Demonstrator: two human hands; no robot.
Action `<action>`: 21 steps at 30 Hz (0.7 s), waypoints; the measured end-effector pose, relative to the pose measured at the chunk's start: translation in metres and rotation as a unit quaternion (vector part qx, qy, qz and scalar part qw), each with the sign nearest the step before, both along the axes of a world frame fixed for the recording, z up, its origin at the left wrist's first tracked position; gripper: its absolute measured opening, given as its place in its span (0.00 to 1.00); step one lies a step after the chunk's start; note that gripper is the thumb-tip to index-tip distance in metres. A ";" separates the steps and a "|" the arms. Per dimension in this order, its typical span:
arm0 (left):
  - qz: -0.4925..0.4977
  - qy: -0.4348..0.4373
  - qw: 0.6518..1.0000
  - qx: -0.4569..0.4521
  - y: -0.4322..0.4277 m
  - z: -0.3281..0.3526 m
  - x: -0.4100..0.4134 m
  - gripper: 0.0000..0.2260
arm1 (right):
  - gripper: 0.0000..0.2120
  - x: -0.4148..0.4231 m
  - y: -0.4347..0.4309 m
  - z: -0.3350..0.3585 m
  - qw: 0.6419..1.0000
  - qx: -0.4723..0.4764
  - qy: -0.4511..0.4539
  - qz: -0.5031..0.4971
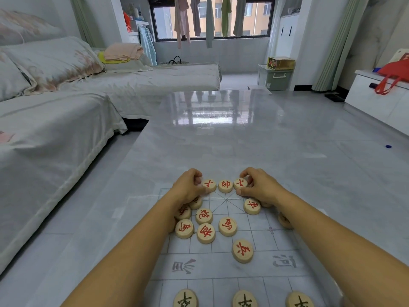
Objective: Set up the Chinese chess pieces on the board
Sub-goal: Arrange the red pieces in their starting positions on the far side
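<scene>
A thin transparent chess board (pixel 261 242) lies on the grey table. On its far edge stand three red-lettered wooden pieces in a row. My left hand (pixel 188 187) pinches the left advisor piece (pixel 209 185). My right hand (pixel 259 185) pinches the right advisor piece (pixel 240 183). The general piece (pixel 225 185) sits between them. Several more red pieces lie loose below, among them two horses (pixel 228 226), a chariot (pixel 252 206) and a soldier (pixel 242 250). Three black-lettered pieces (pixel 244 299) stand along the bottom edge.
The glossy grey table (pixel 221 134) stretches far ahead. A covered sofa (pixel 55 111) runs along the left. A white cabinet (pixel 376 100) with a red bag is at the right. My forearms hide some pieces.
</scene>
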State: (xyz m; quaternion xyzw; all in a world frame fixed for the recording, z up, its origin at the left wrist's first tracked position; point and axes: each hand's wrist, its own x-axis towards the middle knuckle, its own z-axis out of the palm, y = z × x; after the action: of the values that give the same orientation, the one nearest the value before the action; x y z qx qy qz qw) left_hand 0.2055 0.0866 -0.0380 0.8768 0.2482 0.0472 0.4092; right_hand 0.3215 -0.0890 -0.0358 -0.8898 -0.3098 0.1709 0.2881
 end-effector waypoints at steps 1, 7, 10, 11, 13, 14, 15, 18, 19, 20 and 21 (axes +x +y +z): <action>0.002 -0.012 1.000 -0.006 0.001 0.003 -0.007 0.19 | 0.26 0.001 -0.003 0.003 0.999 0.019 0.038 -0.002; -0.109 -0.025 0.993 0.039 0.011 -0.003 -0.075 0.16 | 0.13 0.007 -0.042 0.021 0.995 0.090 0.020 -0.023; -0.161 -0.033 0.980 0.110 0.003 -0.013 -0.084 0.18 | 0.14 0.002 -0.063 0.018 0.997 0.046 -0.020 -0.055; -0.161 -0.034 0.980 0.110 -0.002 -0.014 -0.084 0.18 | 0.15 -0.002 -0.068 0.013 0.998 0.010 -0.025 -0.052; -0.167 -0.035 0.979 0.109 -0.015 -0.016 -0.081 0.19 | 0.18 -0.015 -0.070 0.000 0.997 -0.057 -0.042 -0.025; -0.174 -0.031 0.978 0.114 -0.020 -0.017 -0.079 0.22 | 0.19 -0.023 -0.069 -0.005 0.996 -0.073 -0.049 -0.009; -0.177 -0.026 0.977 0.119 -0.025 -0.017 -0.077 0.25 | 0.19 -0.032 -0.068 -0.008 0.996 -0.076 -0.054 0.003; -0.179 -0.015 0.975 0.128 -0.038 -0.018 -0.072 0.26 | 0.20 -0.055 -0.065 -0.009 0.999 -0.024 -0.014 0.022; -0.172 -0.015 0.979 0.107 -0.041 -0.016 -0.073 0.25 | 0.20 -0.060 -0.066 -0.007 1.000 0.007 0.011 0.019; -0.158 -0.024 0.985 0.071 -0.042 -0.013 -0.074 0.22 | 0.19 -0.062 -0.068 -0.004 0.999 0.037 0.032 0.008; -0.135 -0.034 0.990 0.029 -0.041 -0.008 -0.078 0.18 | 0.19 -0.061 -0.072 0.000 0.997 0.059 0.040 -0.009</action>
State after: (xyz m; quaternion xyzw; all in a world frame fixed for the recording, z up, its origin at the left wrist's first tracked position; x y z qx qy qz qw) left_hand 0.1275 0.0455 -0.0465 0.9115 0.1121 0.0285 0.3947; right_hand 0.2604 -0.1614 -0.0358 -0.8665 -0.2996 0.1849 0.3538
